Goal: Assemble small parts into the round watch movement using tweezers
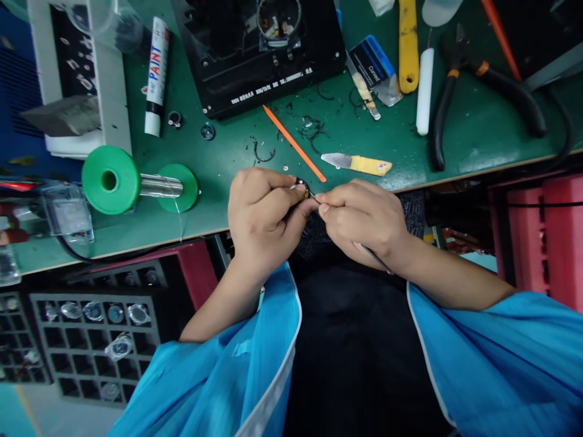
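Observation:
Near the front edge of the green bench, my left hand (266, 215) is closed around a small round dark part (302, 183), perhaps a watch piece, with a gold-coloured spot. Most of it is hidden by my fingers. My right hand (367, 221) is closed on a thin metal tweezer-like tool (376, 258), whose shaft shows below the palm and whose tip reaches the part. The fingertips of both hands meet there. Just beyond them lie an orange stick (295, 144) and a small blade with a yellow-wrapped handle (357, 164).
A green solder spool (112, 179) stands at left, near a paint marker (157, 76). A black fixture plate (264, 60) lies at the back. Pliers (483, 79), a white-handled tool (425, 91) and a yellow handle (408, 45) lie right. Below left, a compartment tray (98, 297) holds wrapped watches.

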A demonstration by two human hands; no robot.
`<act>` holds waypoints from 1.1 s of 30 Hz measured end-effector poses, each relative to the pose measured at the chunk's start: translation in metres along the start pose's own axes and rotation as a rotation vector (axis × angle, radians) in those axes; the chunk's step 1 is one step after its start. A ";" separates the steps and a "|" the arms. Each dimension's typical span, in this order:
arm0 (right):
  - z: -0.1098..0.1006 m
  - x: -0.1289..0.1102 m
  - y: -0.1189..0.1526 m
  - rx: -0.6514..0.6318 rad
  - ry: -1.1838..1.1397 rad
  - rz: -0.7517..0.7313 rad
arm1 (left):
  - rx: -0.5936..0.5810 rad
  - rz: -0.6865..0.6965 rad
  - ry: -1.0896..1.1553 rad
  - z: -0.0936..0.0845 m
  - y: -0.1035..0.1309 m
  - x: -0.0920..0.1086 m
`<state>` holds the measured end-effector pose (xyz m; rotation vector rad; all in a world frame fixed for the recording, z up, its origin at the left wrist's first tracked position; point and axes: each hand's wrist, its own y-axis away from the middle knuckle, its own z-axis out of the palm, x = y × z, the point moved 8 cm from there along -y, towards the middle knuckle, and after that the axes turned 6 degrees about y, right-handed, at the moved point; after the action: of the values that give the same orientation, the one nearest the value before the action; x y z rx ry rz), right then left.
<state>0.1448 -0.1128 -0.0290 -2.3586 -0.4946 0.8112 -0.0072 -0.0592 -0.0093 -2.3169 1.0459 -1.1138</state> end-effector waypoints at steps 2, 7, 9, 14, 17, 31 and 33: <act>0.001 0.000 0.001 -0.021 0.028 -0.010 | -0.007 -0.007 -0.007 0.000 0.000 0.000; 0.002 0.001 0.002 -0.046 0.007 0.004 | 0.002 -0.020 0.010 0.000 0.001 -0.001; 0.002 0.001 0.003 -0.041 0.022 0.014 | 0.001 -0.020 0.016 0.000 0.000 -0.001; 0.002 -0.002 0.002 -0.032 0.020 -0.029 | -0.035 -0.046 -0.050 0.001 0.002 -0.003; 0.002 -0.002 0.001 -0.028 0.032 -0.034 | -0.047 -0.098 0.007 0.001 0.003 -0.007; 0.002 0.000 0.001 -0.016 0.014 -0.004 | -0.051 -0.072 -0.001 0.001 0.003 -0.006; -0.003 0.001 -0.001 0.019 -0.025 -0.006 | -0.053 -0.090 0.041 0.000 0.003 -0.008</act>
<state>0.1474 -0.1132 -0.0270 -2.3312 -0.5013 0.8396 -0.0119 -0.0553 -0.0155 -2.4138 1.0065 -1.1850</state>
